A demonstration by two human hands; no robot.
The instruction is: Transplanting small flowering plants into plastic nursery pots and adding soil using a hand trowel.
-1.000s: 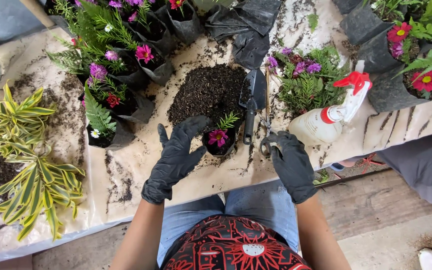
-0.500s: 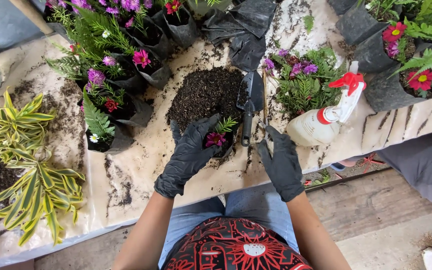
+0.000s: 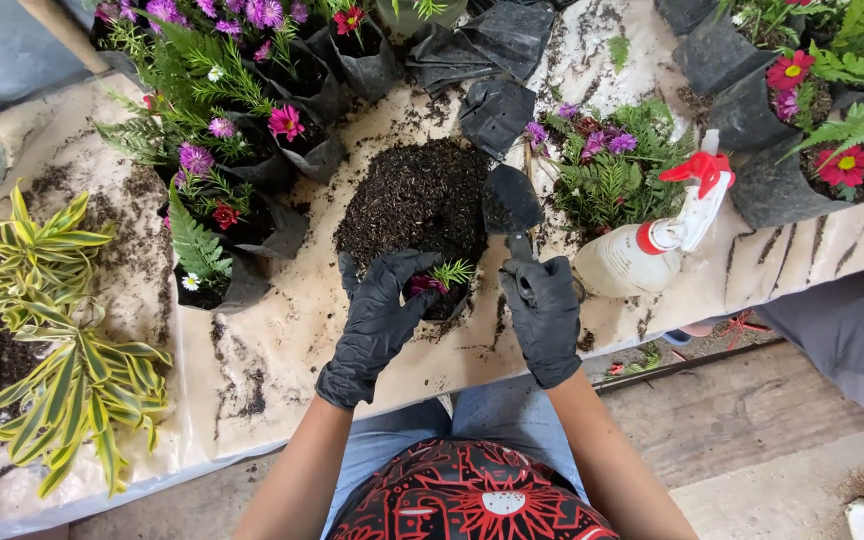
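Left hand (image 3: 377,325): fingers curled round small pot (image 3: 439,292); right hand (image 3: 544,315): clasping trowel (image 3: 512,205) by soil heap (image 3: 417,200); best: steady pot upright, add soil around seedling gently.

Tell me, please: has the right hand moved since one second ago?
Yes. The right hand moved up the picture and slightly left, toward the soil pile. It now grips the trowel, beside the small potted plant.
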